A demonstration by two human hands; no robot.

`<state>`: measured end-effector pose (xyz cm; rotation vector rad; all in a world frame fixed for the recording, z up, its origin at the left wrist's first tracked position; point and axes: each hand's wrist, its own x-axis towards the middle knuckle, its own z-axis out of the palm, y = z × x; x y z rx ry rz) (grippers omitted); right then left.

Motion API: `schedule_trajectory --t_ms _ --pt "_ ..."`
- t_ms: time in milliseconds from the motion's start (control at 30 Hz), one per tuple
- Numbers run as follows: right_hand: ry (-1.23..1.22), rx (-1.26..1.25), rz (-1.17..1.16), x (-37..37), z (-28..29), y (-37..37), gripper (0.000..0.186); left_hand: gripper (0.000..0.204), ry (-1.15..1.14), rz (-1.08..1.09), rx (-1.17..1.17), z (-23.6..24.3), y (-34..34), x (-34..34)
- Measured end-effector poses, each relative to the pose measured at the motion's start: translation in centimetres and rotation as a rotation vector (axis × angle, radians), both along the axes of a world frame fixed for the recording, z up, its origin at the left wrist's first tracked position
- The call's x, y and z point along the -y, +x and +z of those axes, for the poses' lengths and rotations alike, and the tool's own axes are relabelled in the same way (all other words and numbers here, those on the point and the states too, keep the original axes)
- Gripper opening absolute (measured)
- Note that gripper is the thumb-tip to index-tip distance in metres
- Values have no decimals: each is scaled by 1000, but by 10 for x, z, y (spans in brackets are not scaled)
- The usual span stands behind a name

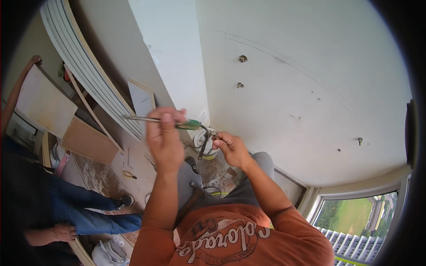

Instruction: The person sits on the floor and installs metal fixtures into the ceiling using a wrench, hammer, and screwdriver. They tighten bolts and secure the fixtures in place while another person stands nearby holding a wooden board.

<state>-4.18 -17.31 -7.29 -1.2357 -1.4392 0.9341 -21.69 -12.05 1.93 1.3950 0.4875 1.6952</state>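
My left hand (165, 137), slightly blurred, is closed round a screwdriver (188, 124) with a green handle. Its metal shaft points left, and the handle end points toward my right hand. My right hand (233, 150) pinches a small metal piece (214, 133) between thumb and fingers; its exact kind is too small to tell. Beside it hangs a dark, narrow strip-like piece (203, 148), close to the screwdriver's handle end. Whether the two touch is unclear. Below my hands stands a round white container (199, 138), partly hidden.
A pale wall (306, 88) ahead carries protruding metal fittings (242, 58). Long curved white panels (88, 66) lean at left. A co-worker (75, 199) stands at lower left, near boards (91, 139) and pliers (129, 175) on the floor. A window (359, 217) is at lower right.
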Motion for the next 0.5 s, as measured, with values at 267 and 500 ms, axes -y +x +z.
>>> schedule_trajectory --t_ms 267,500 --pt "-52 132 41 10 6 -4 13 18 218 -16 89 38 3 14" --pt "33 -9 10 17 -7 -2 15 19 182 -56 31 33 16 22"
